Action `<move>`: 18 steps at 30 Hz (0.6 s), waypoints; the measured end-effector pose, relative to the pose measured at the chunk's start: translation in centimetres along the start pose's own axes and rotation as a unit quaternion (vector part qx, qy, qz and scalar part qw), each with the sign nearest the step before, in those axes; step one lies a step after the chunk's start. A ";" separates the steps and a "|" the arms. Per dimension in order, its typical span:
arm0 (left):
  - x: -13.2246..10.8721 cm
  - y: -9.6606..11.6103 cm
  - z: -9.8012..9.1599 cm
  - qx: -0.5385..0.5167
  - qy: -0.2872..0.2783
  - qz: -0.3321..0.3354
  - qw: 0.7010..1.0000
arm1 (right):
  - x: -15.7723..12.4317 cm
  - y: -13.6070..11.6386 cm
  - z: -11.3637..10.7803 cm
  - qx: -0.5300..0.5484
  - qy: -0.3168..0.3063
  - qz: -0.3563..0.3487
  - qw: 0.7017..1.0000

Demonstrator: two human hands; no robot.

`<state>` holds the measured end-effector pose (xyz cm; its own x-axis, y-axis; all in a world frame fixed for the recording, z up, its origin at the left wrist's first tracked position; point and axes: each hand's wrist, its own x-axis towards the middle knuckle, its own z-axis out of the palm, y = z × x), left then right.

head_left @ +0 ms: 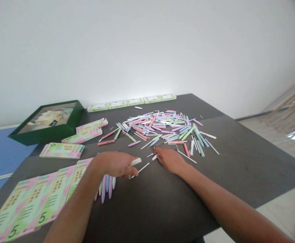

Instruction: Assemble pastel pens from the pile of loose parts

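My left hand (118, 164) is closed round a short white pen barrel (136, 161), whose end sticks out past the fingers. My right hand (169, 158) lies low over the table with its fingers pressed together at a small white pen part (155, 157). A thin white stick like a pen refill (141, 170) slants between the two hands. Below my left wrist several pastel pens (107, 189) lie side by side, partly hidden by the hand. Beyond both hands spreads a loose pile of coloured pen parts and white refills (162, 126).
Pink and green printed packets marked 5 (48, 194) overlap at the front left, with smaller stacks (62, 151) behind. A green open box (68, 130) holding plastic wrapping stands at the back left. Several flat boxes (136, 101) line the wall along the dark table (243, 152).
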<state>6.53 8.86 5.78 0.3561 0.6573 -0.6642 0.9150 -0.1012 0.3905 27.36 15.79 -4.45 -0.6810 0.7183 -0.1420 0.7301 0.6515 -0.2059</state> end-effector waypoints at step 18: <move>-0.4 0.4 -0.3 -0.005 -0.023 0.008 1.000 | -0.4 -0.5 0.6 0.006 0.004 -0.046 0.999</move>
<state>6.68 8.82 6.41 0.3788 0.6207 -0.6864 0.9076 -0.1043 0.4066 27.24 15.00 -4.87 -0.7451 0.6572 -0.1136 0.6633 0.7123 -0.2294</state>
